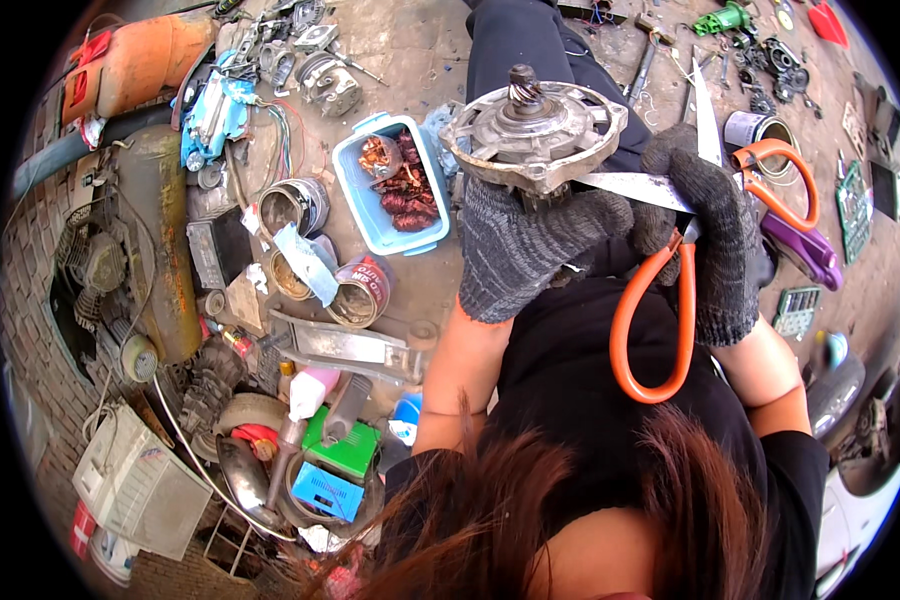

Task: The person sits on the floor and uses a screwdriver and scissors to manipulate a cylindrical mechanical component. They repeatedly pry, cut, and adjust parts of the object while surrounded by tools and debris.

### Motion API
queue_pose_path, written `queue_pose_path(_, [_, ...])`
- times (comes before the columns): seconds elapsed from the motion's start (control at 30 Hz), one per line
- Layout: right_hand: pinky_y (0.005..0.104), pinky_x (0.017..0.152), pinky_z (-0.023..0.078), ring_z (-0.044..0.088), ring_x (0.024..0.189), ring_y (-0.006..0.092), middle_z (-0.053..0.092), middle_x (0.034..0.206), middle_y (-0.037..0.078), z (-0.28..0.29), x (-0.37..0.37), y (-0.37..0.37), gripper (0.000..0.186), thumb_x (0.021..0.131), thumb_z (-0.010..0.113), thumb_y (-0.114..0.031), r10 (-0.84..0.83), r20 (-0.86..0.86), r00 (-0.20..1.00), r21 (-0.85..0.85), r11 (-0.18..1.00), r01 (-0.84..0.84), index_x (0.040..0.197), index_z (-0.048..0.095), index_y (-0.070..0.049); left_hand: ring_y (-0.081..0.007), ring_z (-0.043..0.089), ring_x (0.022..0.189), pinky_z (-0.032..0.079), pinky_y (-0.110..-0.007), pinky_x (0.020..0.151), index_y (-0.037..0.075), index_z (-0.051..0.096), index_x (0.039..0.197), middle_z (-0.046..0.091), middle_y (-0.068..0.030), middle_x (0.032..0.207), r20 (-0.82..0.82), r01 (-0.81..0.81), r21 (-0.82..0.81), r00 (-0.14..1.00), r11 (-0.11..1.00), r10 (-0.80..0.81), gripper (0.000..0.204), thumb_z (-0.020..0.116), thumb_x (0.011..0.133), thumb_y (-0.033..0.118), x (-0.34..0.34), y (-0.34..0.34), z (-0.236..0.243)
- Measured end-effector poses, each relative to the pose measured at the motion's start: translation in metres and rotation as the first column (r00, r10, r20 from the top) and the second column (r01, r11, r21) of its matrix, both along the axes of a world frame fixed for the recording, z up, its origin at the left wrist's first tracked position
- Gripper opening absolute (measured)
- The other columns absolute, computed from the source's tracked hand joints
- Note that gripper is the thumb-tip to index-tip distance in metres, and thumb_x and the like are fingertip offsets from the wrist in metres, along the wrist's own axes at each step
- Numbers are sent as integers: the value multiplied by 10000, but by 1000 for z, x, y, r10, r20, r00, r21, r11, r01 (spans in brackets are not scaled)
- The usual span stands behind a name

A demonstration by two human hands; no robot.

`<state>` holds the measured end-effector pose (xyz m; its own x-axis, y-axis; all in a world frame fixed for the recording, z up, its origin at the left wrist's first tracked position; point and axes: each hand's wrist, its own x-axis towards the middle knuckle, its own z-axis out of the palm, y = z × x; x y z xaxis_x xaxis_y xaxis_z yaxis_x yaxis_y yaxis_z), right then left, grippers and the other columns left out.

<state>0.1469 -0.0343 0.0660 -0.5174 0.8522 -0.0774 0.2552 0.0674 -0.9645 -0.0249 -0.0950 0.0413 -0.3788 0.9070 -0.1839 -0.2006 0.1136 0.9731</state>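
Person's two gloved hands w/ a metal part & scissors, seen from above. L. hand (530,245) (dk. grey knit glove, orange-edged cuff): palm up beneath the metal housing (570,115), gripping it from below; some fingers hidden. Housing: round, ribbed, w/ lobed rim, held aloft in front of the body, approx. level; a short spiral-toothed shaft (523,92) stands up from its top. R. hand (710,225) (same glove type): wrapped round the middle of the orange-handled scissors (660,192), i.e. nr. the pivot, not through the loops. Blades spread wide: one points up & away, the other L., its tip just beside the housing's underside (contact: cannot tell). One loop hangs below the R. hand, the other juts out to its R.

Surroundings, L. side: lt. blue tub (369,212) on the floor (405,90), containing copper-coloured wire (412,190); adj. tins, incl. one w/ reddish label (372,278); lower down, a green box (350,447) & a blue box (328,492); upper corner, an orange cylinder (140,65). R. side: open tin (742,128), purple object (808,250), green circuit board (854,212).
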Motion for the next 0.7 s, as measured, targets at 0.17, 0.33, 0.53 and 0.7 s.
queue_pose_path(0.17, [359, 863, 432, 558, 993, 248, 580, 1051, 127, 11, -9, 4, 428, 719, 622, 26, 68, 154, 986, 345, 931, -118, 1132, 520, -21, -158, 575, 840, 490, -276, 743, 3, 535, 1102, 591, -62, 976, 47, -10, 64, 999, 998, 7, 581, 811, 618, 167, 1, 4, 7])
queue_pose_path(0.33, [369, 887, 421, 549, 1013, 256, 568, 1078, 132, 10, -12, 3, 444, 690, 632, 50, 52, 76, 996, 248, 966, -69, 1117, 532, -18, -143, 573, 837, 489, -268, 733, 5, 560, 1067, 597, -55, 958, -56, -15, 36, 998, 999, 17, 463, 768, 662, 90, 4, 5, 6])
queue_pose_path(0.53, [299, 758, 454, 554, 895, 195, 554, 1053, 106, 10, -21, -4, 326, 777, 570, -21, -167, -216, 962, -316, 944, 93, 1100, 524, -20, -206, 595, 902, 462, -340, 810, 38, 617, 1002, 630, -77, 996, -223, -60, -50, 974, 997, 48, 414, 784, 652, 182, 11, 5, 5])
queue_pose_path(0.7, [280, 722, 476, 551, 869, 174, 539, 1063, 92, 10, -24, -6, 297, 810, 540, -35, -291, -274, 917, -532, 840, 107, 1107, 517, -29, -171, 578, 892, 471, -312, 789, 15, 573, 1049, 613, -68, 957, 252, -111, -53, 960, 992, 121, 439, 766, 668, 115, 14, 10, 1])
